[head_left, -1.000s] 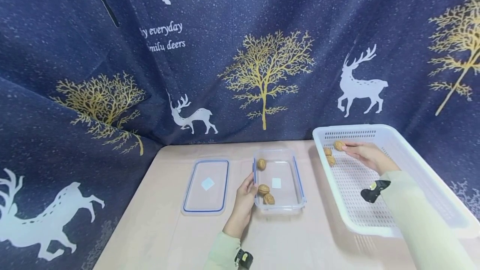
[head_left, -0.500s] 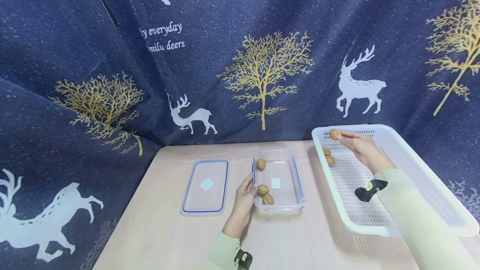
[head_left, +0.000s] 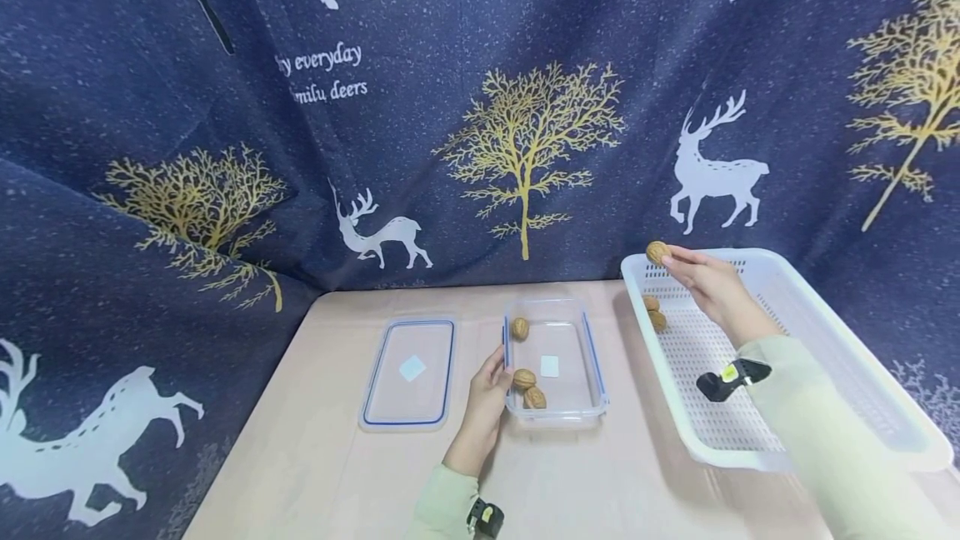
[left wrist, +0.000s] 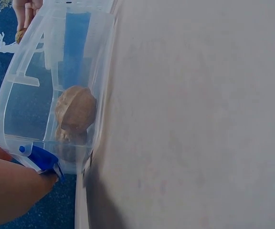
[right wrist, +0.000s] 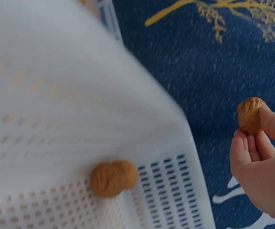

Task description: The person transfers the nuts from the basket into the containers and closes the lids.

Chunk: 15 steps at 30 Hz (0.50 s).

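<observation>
My right hand (head_left: 712, 286) pinches a walnut (head_left: 657, 253) between thumb and fingertips, above the far left corner of a white plastic basket (head_left: 708, 458). Two other walnuts (right wrist: 108, 179) lie against the basket's left wall. To the left, a clear food container (head_left: 555, 417) stands without its lid. My left hand (head_left: 486, 394) grips its left side, with the thumb by a blue clip (left wrist: 43, 159). Inside are three walnuts: one (head_left: 521, 328) at the far left, and a pair (head_left: 524, 378) at the near left.
A clear lid (head_left: 409, 394) with a blue seal lies flat on the pale table (head_left: 322, 448), left of the container. Behind the table hangs a dark blue cloth (head_left: 420, 148) printed with deer and trees. A strip of table separates container and basket.
My right hand has lifted the walnut from inside the basket, up and to the left, to the height of its far rim. The left hand keeps its hold on the container.
</observation>
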{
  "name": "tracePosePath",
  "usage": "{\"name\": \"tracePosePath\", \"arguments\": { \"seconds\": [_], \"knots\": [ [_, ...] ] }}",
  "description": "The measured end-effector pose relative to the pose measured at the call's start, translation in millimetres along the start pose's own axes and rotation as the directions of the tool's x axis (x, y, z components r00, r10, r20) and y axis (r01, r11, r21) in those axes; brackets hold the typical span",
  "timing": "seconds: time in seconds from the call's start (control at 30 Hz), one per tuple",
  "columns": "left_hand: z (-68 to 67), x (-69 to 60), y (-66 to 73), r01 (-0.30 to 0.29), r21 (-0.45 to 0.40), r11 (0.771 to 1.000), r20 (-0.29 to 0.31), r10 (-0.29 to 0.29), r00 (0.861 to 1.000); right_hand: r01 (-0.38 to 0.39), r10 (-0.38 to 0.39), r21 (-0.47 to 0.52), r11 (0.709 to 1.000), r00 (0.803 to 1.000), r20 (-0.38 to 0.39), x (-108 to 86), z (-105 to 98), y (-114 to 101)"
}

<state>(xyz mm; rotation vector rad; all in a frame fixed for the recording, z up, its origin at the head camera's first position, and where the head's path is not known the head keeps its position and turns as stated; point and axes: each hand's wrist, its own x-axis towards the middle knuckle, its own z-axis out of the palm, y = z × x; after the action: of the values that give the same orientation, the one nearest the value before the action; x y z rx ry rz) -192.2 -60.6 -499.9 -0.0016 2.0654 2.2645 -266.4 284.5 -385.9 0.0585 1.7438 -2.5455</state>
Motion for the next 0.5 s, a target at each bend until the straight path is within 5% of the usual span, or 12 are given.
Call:
{"name": "tracePosePath", "arguments": {
  "seconds": [0.27, 0.5],
  "knots": [
    [0.2, -0.7, 0.4, 0.006, 0.004, 1.0, 0.003, -0.006, 1.0, -0.005, 0.004, 0.083, 0.997, 1.0, 0.021, -1.9, 22, -4],
    [-0.4, 0.7, -1.8, 0.007, -0.004, 1.0, 0.003, -0.007, 1.0, -0.041, 0.041, 0.031, 0.999, 0.999, -0.01, -2.3, 41, -6]
  ]
}}
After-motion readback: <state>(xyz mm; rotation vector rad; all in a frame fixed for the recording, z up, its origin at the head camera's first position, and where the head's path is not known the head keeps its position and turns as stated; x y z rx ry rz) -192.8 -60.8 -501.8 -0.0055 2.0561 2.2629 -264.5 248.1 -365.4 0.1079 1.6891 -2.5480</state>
